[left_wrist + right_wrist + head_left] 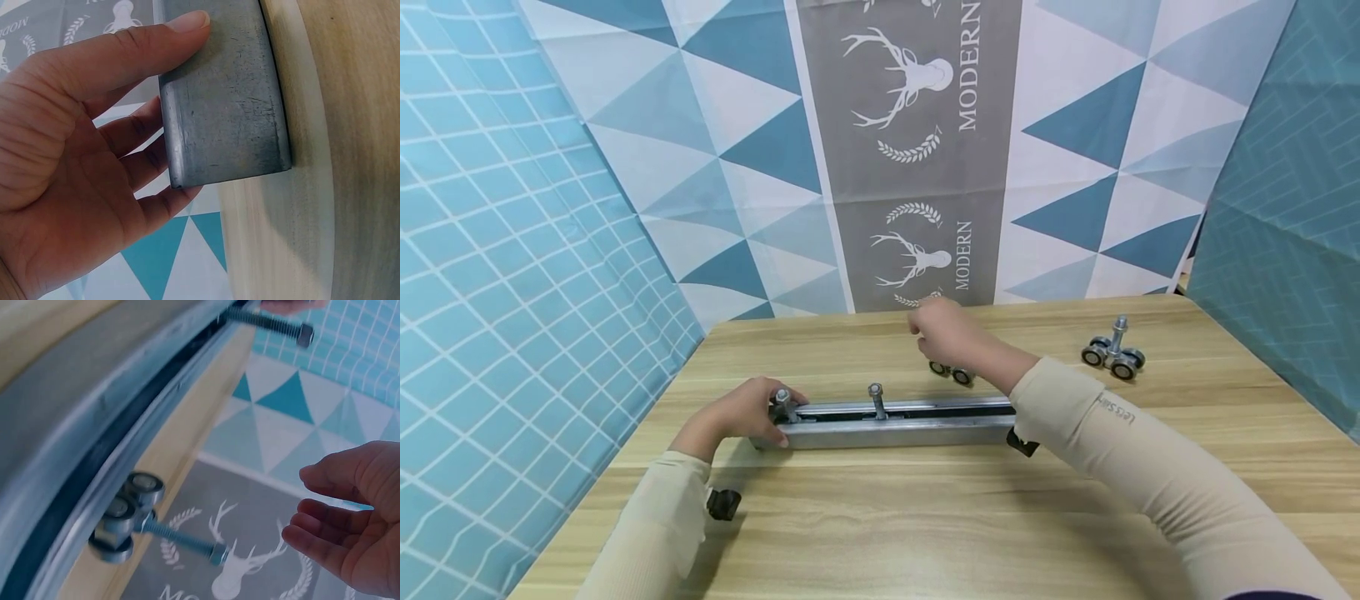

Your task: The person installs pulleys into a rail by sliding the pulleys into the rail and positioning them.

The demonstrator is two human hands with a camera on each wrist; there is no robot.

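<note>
A grey metal track rail lies across the table with its slot upward. Two bolts, a left one and a middle one, stand up out of the slot. My left hand grips the rail's left end; in the left wrist view the thumb lies on one face and the fingers go behind. My right hand hovers over a roller trolley behind the rail, partly hidden by that hand. In the right wrist view its loosely bent fingers hold nothing, apart from the trolley's bolt.
Another roller trolley stands bolt-up at the back right of the wooden table. Patterned cloth hangs behind the table, and blue tiled cloth borders the left side.
</note>
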